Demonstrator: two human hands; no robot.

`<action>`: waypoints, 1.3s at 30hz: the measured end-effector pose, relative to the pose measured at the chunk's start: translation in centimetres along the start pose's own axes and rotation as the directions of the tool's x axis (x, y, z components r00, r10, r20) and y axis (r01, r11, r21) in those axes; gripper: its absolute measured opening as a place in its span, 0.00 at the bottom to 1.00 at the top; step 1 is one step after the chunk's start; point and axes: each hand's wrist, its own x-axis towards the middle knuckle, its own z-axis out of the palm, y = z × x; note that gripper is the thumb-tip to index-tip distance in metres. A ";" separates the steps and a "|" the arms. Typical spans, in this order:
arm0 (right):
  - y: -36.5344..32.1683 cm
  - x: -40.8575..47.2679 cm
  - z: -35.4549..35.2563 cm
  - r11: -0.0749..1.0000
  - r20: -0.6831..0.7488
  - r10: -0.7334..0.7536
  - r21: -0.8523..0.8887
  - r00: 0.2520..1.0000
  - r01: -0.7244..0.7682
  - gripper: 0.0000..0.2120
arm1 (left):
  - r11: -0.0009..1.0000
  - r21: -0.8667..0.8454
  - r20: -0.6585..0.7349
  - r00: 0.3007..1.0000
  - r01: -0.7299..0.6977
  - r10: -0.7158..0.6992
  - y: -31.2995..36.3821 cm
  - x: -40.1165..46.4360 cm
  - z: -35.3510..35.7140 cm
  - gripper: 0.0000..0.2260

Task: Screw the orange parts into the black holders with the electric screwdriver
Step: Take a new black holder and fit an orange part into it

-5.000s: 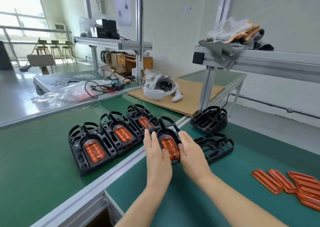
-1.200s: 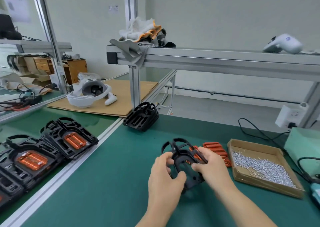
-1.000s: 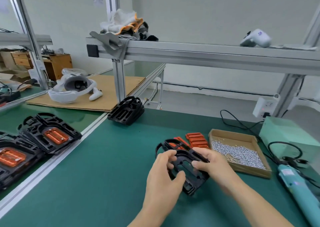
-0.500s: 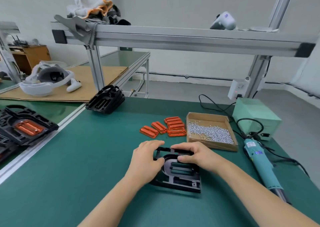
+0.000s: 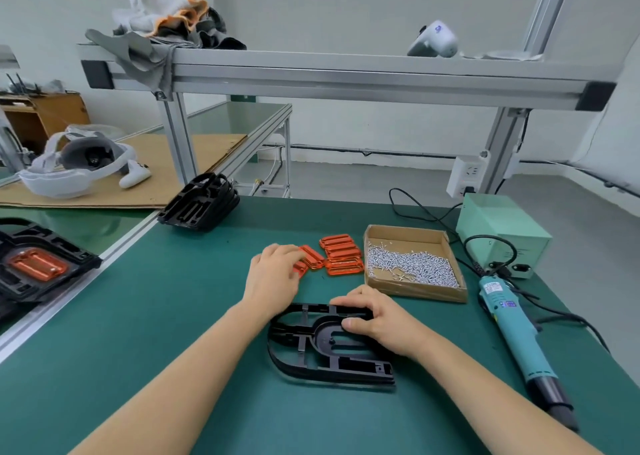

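An empty black holder (image 5: 322, 345) lies flat on the green mat in front of me. My right hand (image 5: 379, 319) grips its far right rim, thumb in the opening. My left hand (image 5: 275, 278) reaches to the pile of orange parts (image 5: 341, 255) behind the holder, its fingers lying on the nearest orange part (image 5: 304, 267); whether they hold it I cannot tell. The teal electric screwdriver (image 5: 516, 336) lies on the mat to the right, untouched. A cardboard box of screws (image 5: 412, 264) sits beside the orange parts.
A stack of empty black holders (image 5: 201, 205) stands at the back left of the mat. A holder with an orange part fitted (image 5: 38, 264) lies on the left bench. A pale green power unit (image 5: 502, 236) sits back right, cables trailing. An aluminium frame (image 5: 346, 73) spans overhead.
The holder has been laid flat on the mat. My left hand has let go of it and moved back to the orange parts. My right hand stays on the holder.
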 end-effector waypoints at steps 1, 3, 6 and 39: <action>-0.1 0.0 0.0 1.000 0.000 0.006 0.001 1.000 -0.006 0.17 | 0.995 0.096 0.039 0.999 -0.018 0.015 -0.4 0.8 0.3 0.21; -0.3 -0.1 0.0 1.000 0.000 0.017 0.002 1.000 -0.017 0.17 | 0.969 0.242 0.136 0.991 -0.044 0.011 -0.9 2.0 0.8 0.24; -0.6 -0.1 -0.1 1.000 -0.004 0.028 0.002 1.000 -0.028 0.17 | 0.944 0.325 0.237 0.971 -0.058 -0.022 -1.3 2.8 1.3 0.25; -6.5 -2.9 -0.1 0.971 -0.546 -0.082 0.145 0.834 0.190 0.18 | -0.125 -0.972 0.184 0.973 0.201 0.137 5.2 -4.6 -1.7 0.21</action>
